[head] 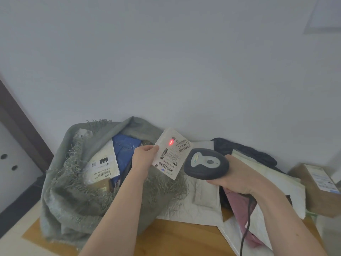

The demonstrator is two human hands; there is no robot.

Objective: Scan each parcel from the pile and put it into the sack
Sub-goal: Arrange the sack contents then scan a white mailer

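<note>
Pinched at its lower left edge between thumb and fingers, a small white parcel (170,154) is held up by the left hand (144,159) above the front rim of the sack (73,191). The parcel is a flat, slightly crinkled plastic pouch, tilted, with a printed paper label carrying several barcodes; a red dot of light is seen on the label near its upper edge.

The sack is made of grey-green woven cloth, slumped and wide open, with a frayed, stringy rim. Inside it a white plastic mailer (101,163) with a black-and-white label, a blue plastic bag (124,150) and part of a brown box (102,187) can be seen.

Just to the right of the sack, a scanner (206,163) is gripped by the right hand (238,180), whose fingers are wrapped fully round the handle below. The scanner has a rounded dark grey head with a pale grey top panel, is pointed toward the held parcel, and trails a dark cable (246,228) downward.

Further right of the sack, a pile of parcels is spread on a wooden table (175,239): flat white padded mailers (201,200), a pink pouch (239,206), a black plastic bag (245,150) at the back, and a cardboard box (313,183) with a white label at the far right.
</note>
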